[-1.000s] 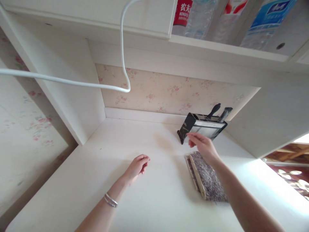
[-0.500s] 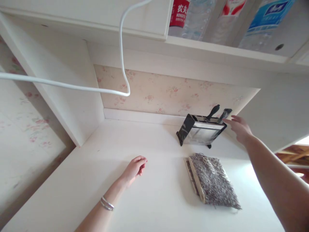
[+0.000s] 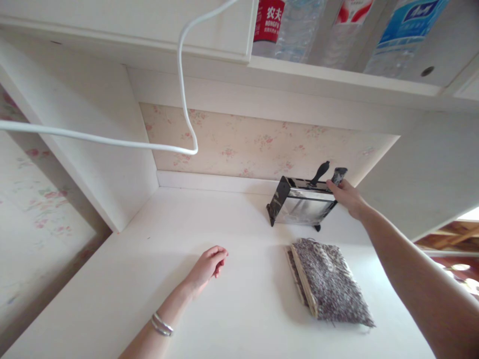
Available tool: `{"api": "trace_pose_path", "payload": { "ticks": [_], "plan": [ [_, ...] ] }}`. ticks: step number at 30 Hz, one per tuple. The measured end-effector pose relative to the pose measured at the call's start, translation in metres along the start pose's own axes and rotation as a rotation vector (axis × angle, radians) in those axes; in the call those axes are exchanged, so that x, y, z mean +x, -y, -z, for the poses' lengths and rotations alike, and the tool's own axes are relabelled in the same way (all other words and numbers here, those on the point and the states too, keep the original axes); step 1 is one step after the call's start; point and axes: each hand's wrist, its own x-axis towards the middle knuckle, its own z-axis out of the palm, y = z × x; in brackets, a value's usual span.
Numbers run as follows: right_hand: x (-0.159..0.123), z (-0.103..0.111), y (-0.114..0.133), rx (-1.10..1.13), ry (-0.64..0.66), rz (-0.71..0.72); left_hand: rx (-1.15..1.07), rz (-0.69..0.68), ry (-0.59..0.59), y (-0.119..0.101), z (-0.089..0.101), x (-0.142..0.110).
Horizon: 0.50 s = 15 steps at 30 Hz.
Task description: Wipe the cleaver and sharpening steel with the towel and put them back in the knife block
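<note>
My right hand (image 3: 349, 196) reaches to the knife block (image 3: 305, 209), a black-framed stand with see-through sides against the back wall. Thumb and fingers close around the lower part of the handle of one knife (image 3: 339, 174), whose blade is down in the block. A second knife (image 3: 321, 172) with a thinner black handle leans in the slot beside it. My left hand (image 3: 209, 264) rests on the white tabletop (image 3: 239, 309) with its fingers curled in, and nothing shows in it. A folded grey-brown woven cloth (image 3: 331, 284) lies in front of the block.
Above the tabletop runs an overhanging white cabinet (image 3: 209, 30), with plastic bottles (image 3: 299, 27) on its open shelf. A white cable (image 3: 112, 142) hangs across the upper left, close to the camera. White side panels (image 3: 86, 114) stand left and right.
My right hand has moved in from the right and closed on the knife's handle. My left hand has stayed in place on the tabletop. The view has shifted slightly.
</note>
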Motion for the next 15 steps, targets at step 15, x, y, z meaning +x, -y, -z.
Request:
{"api": "trace_pose_path", "payload": {
  "ticks": [15],
  "plan": [
    [-0.065,-0.033,0.096,0.069,0.255,0.200,0.362,-0.188,-0.002,-0.024,-0.017,-0.003]
  ]
}}
